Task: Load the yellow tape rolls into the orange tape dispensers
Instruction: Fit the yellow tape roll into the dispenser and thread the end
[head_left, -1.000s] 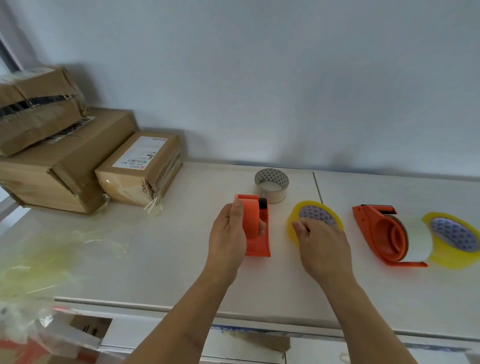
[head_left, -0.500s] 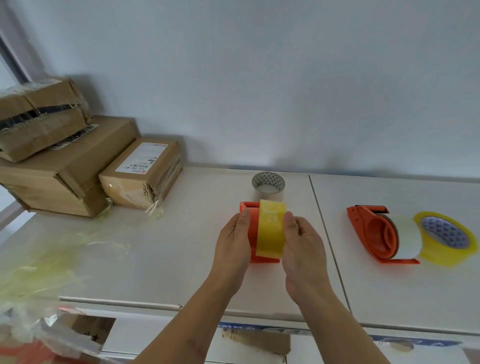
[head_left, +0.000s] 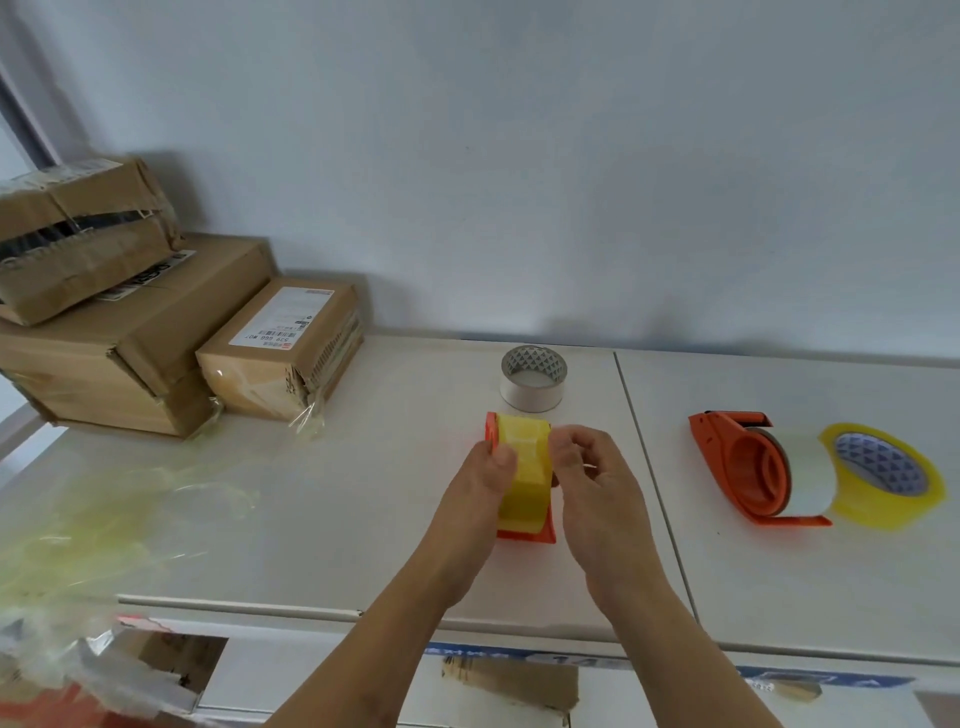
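Note:
An orange tape dispenser (head_left: 524, 534) stands on the white table (head_left: 363, 493) with a yellow tape roll (head_left: 525, 467) set upright in it. My left hand (head_left: 480, 483) grips the dispenser's left side, thumb on the roll. My right hand (head_left: 592, 488) pinches the roll's right side near the top. To the right lies a second orange dispenser (head_left: 737, 467) holding a white roll (head_left: 808, 473), and a second yellow tape roll (head_left: 883, 475) leans against it.
A used-up cardboard tape core (head_left: 532, 378) stands just behind the held dispenser. Cardboard boxes (head_left: 156, 338) are stacked at the back left against the wall. Crumpled yellowish plastic film (head_left: 104, 519) lies at the front left. A seam (head_left: 649, 467) divides the tabletop.
My right hand lifted the yellow roll from the table, turned it upright and brought it left onto the dispenser. My left hand stayed on the dispenser.

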